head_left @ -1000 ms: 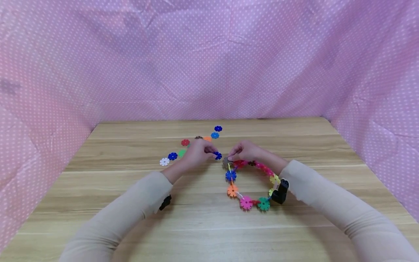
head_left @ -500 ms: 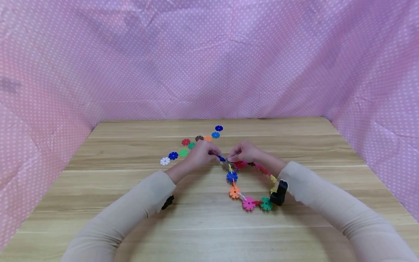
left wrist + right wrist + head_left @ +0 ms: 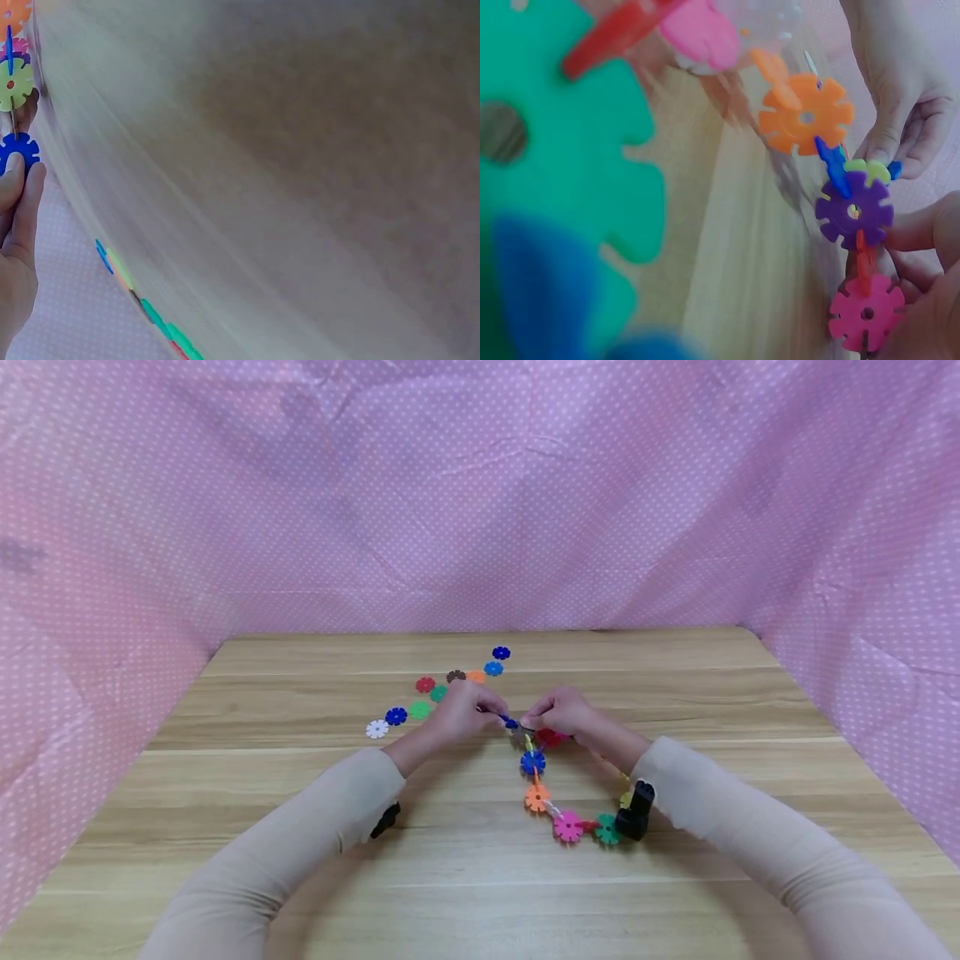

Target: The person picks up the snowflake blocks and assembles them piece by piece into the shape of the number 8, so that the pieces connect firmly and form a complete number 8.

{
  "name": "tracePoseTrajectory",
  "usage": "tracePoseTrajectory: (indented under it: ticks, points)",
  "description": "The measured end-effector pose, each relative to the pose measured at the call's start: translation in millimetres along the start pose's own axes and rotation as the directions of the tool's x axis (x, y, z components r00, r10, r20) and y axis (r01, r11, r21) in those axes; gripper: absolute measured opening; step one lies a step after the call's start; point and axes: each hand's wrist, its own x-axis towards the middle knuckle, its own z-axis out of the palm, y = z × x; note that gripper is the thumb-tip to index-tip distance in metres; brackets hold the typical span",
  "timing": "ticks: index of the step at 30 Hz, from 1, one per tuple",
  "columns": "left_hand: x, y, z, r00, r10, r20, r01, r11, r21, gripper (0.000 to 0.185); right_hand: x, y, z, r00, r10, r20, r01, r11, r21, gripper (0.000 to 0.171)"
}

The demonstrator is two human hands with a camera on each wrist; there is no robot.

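Head view: left fingers [image 3: 491, 700] pinch a blue disc [image 3: 512, 723], right fingers [image 3: 538, 720] pinch a grey disc [image 3: 518, 735] in a multicoloured chain [image 3: 536, 800]
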Motion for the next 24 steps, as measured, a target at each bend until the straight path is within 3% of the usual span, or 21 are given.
tracePoseTrajectory:
  ticks: [5,13,19,24]
  points:
    - [-2.0,-3.3,1.3,0.999,-0.044,-0.009,0.043,0.998,-0.043,0.008,-2.9,-3.0,4.6,0.999,0.012,-0.035,-0.011,1.000,0.017,0.021]
    - [-2.3,0.5,-1.4,1.000,0.000,0.010,0.000,1.000,0.008,0.011,-0.5,0.8,3.8,1.000,-0.017,-0.018,0.017,1.000,-0.010,0.020]
    - [-3.1,4.2,-1.4,0.998,-0.060,0.021,0.060,0.998,-0.010,0.011,0.3,-6.1,-4.7,0.995,-0.052,0.079,0.061,0.992,-0.112,0.017]
    - [-6.4,2.9,-4.9,0.993,-0.112,0.028,0.114,0.990,-0.088,0.017,4.3,-12.7,-11.7,0.982,-0.028,0.189,0.047,0.994,-0.098,0.018]
